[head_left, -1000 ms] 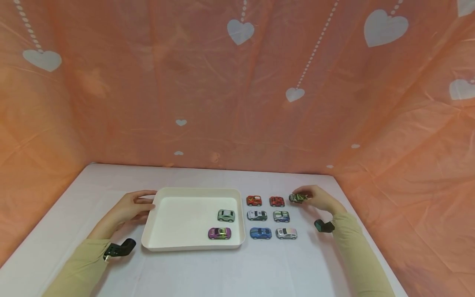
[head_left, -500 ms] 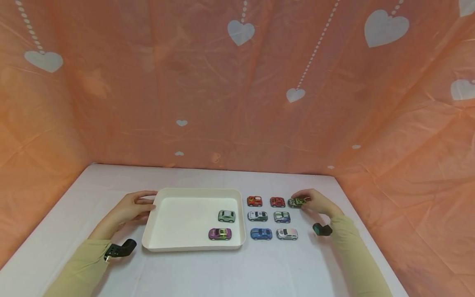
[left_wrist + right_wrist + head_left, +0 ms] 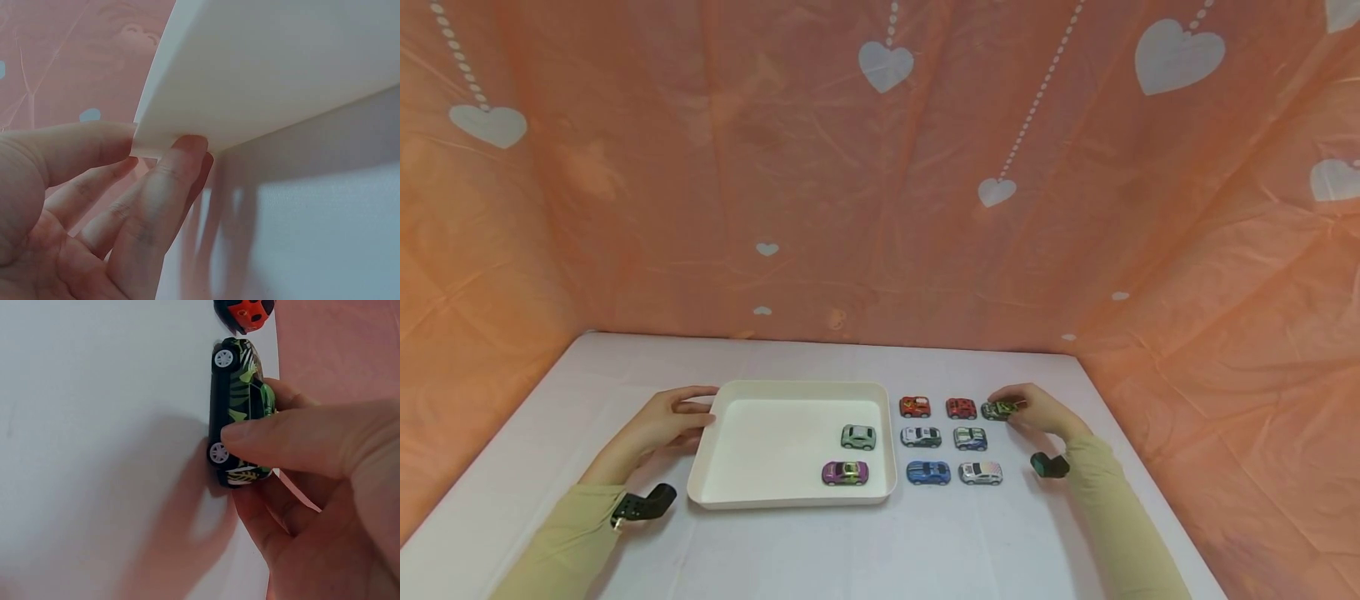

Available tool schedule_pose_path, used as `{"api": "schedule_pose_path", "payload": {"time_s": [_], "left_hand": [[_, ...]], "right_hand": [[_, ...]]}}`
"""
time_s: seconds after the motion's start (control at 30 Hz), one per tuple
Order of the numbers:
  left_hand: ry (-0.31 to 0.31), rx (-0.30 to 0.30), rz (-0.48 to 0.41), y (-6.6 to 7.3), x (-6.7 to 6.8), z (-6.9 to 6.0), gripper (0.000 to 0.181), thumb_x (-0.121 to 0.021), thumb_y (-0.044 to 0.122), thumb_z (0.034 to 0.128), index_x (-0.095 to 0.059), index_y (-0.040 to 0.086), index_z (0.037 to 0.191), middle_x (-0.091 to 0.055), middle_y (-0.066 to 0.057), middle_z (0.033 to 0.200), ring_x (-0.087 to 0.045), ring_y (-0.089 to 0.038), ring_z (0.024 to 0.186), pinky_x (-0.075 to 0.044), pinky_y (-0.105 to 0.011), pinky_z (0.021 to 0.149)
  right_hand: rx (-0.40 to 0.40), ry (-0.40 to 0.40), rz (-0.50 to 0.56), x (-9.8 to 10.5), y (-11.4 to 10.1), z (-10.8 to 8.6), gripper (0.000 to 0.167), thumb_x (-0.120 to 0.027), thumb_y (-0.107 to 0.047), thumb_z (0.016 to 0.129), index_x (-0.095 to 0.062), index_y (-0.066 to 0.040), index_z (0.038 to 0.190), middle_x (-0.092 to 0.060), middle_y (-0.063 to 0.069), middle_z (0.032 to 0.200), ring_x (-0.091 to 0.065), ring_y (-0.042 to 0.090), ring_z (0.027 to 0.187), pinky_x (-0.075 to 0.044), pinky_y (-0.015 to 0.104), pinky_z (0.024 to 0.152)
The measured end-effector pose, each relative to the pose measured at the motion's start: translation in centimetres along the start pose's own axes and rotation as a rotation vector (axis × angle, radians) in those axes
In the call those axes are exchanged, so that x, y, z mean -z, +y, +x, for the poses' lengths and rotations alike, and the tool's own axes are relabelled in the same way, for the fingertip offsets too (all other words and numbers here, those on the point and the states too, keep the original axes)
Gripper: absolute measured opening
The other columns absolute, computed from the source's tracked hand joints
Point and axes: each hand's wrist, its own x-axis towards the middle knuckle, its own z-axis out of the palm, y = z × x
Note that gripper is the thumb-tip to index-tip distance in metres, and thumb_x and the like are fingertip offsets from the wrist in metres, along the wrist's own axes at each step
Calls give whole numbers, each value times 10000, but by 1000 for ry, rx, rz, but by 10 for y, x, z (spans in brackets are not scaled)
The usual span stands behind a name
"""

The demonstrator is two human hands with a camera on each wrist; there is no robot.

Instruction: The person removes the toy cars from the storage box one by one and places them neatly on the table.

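Note:
At the left end of the white tray, my left hand grips the rim. In the left wrist view, thumb and fingertips meet the tray wall from both sides. My right hand pinches a black-and-green patterned toy car at the back right of the table. The right wrist view has the thumb across the side of this toy car, near one wheel. Just beyond its nose is a red toy car with black spots. Inside the tray stand a pale green toy car and a purple one.
Between the tray and my right hand, toy cars stand in rows: red, red with black spots, white, white-and-green, blue and silver. An orange cloth with hearts hangs behind the table.
My right hand has come down and slightly left with the black-and-green toy car, bringing it in line beside the red spotted one. My left hand has stayed on the tray.

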Motion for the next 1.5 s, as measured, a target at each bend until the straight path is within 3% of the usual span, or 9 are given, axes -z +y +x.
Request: {"api": "schedule_pose_path", "payload": {"time_s": [0.27, 0.5, 0.83, 1.27, 1.5], "left_hand": [[9, 23, 29, 1, 0, -2, 606, -654, 73, 899, -367, -58, 1417, -516, -330, 1274, -653, -187, 899, -553, -322, 690], [4, 10, -4, 1, 2, -1, 604, -661, 63, 890, -376, -74, 1404, -533, -329, 1252, -655, -178, 875, -554, -323, 688], [11, 28, 27, -1, 2, 2, 611, -664, 83, 892, -378, -43, 1417, -517, -322, 1278, -647, -178, 882, -553, -324, 688], [-8, 21, -31, -3, 1, 1, 611, -644, 55, 903, -348, -59, 1425, -549, -315, 1232, -667, -203, 850, -552, -332, 667], [12, 38, 34, -2, 1, 2, 610, -657, 62, 897, -368, -29, 1426, -495, -329, 1297, -650, -177, 862, -545, -308, 660]], "right_hand": [[-25, 25, 5, -1, 1, -3, 429, -584, 128, 813, -652, -68, 1188, -608, 129, 1217, -512, 334, 1155, -360, 534, 1011], [113, 62, -68, 12, -10, -8, 341, -586, 34, 887, -602, 23, 1228, -614, 177, 1202, -533, 374, 1143, -418, 514, 964], [259, 60, -50, 21, -45, -10, 401, -593, 91, 876, -573, 3, 1266, -590, 201, 1238, -533, 388, 1147, -405, 515, 976], [398, -4, 65, 4, -101, -1, 395, -634, -2, 901, -547, 19, 1285, -576, 170, 1265, -542, 382, 1141, -417, 475, 977], [351, -80, 126, -12, -125, 9, 405, -629, -83, 924, -540, -36, 1317, -560, 134, 1303, -526, 362, 1177, -454, 409, 953]]}}
